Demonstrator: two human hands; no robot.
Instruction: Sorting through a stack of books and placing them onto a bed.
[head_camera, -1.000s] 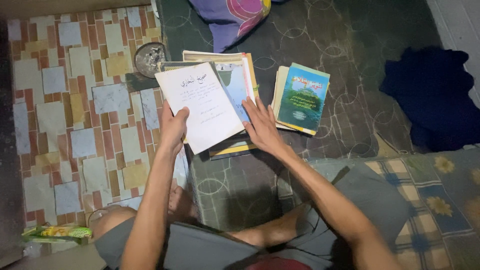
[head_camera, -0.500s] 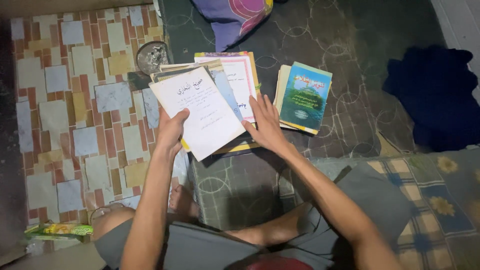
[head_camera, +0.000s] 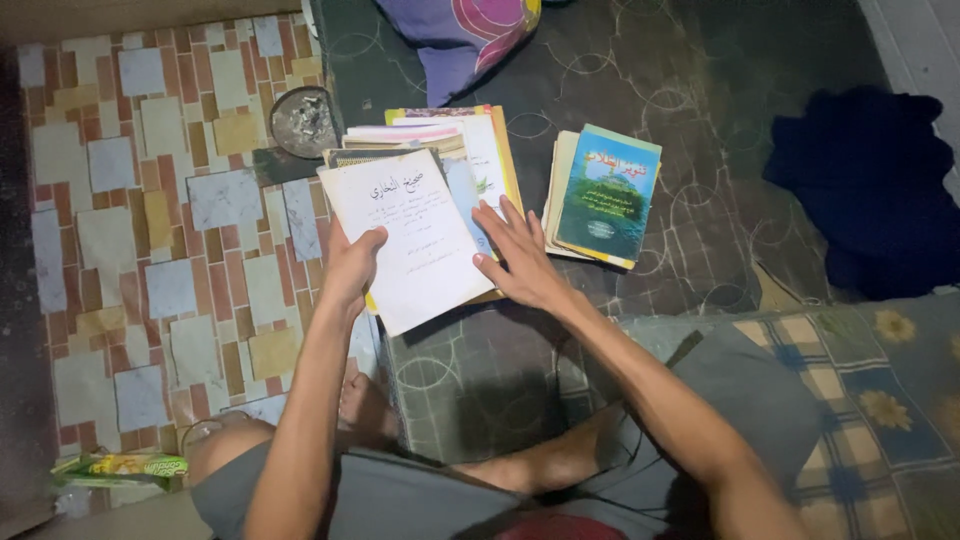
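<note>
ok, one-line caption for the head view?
Seated person's left hand holds a white booklet over stacked books; right hand rests on them.

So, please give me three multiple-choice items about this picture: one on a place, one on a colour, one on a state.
1. Where does the green-covered book lie?
A. right of the pile of books
B. on the tiled floor
C. on the person's lap

2. What colour is the booklet in the left hand?
A. red
B. white
C. black

3. How is the right hand?
A. closed into a fist
B. lifted off everything
C. flat, fingers spread, on the pile

Answers: 1 A, it tops a small stack on the dark mat beside the pile. 2 B, its cover is pale with dark print. 3 C, the open palm rests at the pile's right edge.
</note>
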